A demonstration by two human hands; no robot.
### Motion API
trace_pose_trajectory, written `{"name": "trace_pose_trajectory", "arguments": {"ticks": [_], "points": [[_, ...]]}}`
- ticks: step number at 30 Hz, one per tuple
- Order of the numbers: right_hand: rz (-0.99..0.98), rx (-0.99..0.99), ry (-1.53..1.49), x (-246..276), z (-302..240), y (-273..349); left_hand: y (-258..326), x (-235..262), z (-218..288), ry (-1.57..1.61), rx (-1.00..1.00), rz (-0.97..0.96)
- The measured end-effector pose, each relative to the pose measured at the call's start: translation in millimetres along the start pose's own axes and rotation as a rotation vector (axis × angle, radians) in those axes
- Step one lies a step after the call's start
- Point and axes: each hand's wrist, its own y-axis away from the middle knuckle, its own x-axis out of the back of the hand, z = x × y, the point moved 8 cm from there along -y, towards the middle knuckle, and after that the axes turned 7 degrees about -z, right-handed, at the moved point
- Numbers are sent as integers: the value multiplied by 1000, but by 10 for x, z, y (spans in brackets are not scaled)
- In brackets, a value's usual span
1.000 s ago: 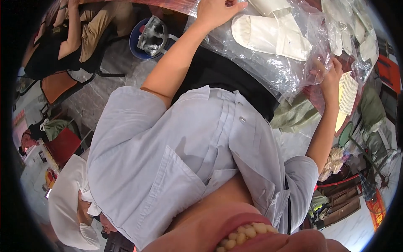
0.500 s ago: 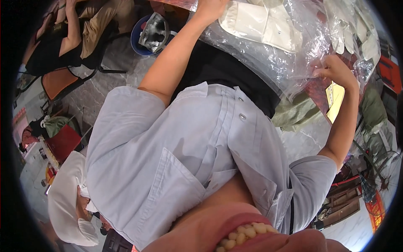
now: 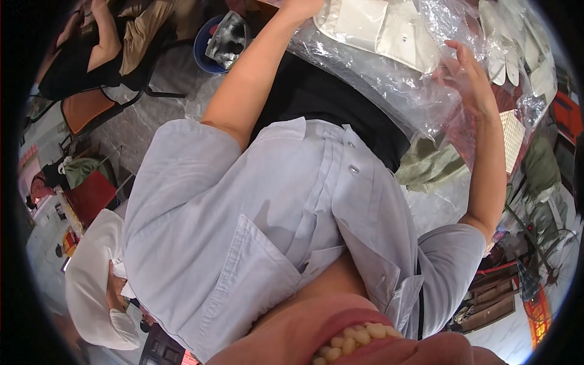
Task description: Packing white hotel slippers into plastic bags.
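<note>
My left hand (image 3: 302,7) reaches the top edge of the view beside a cream, flat, pouch-like piece (image 3: 410,42); its fingers are cut off. That piece has a folded flap and a small snap-like dot. Clear plastic sheeting (image 3: 365,76) lies under and around it. To its right my right hand (image 3: 471,82) is raised over the plastic, fingers apart and gripping nothing. Several long cream strips with rounded ends (image 3: 502,58) lie beyond that hand. A pale gridded sheet (image 3: 514,140) shows beside my right forearm.
A blue bucket (image 3: 202,45) with a silvery bag (image 3: 228,41) stands left of my left arm. Farther left, another person (image 3: 106,42) sits near an orange-backed chair (image 3: 91,109). Green cloth (image 3: 429,163) hangs below the table edge. A fan (image 3: 553,255) stands at far right.
My right hand has let go of the plastic edge and moved up and slightly left, its fingers spreading. The yellow piece by that arm no longer shows; a pale gridded sheet does.
</note>
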Motion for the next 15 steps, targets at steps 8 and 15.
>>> {"name": "trace_pose_trajectory", "arguments": {"ticks": [8, 15], "points": [[153, -16, 74, -161, -150, 13, 33, -58, 60, -107, -30, 83], [-408, 227, 303, 35, -91, 71, 66, -77, 213, -128, -68, 119]]}}
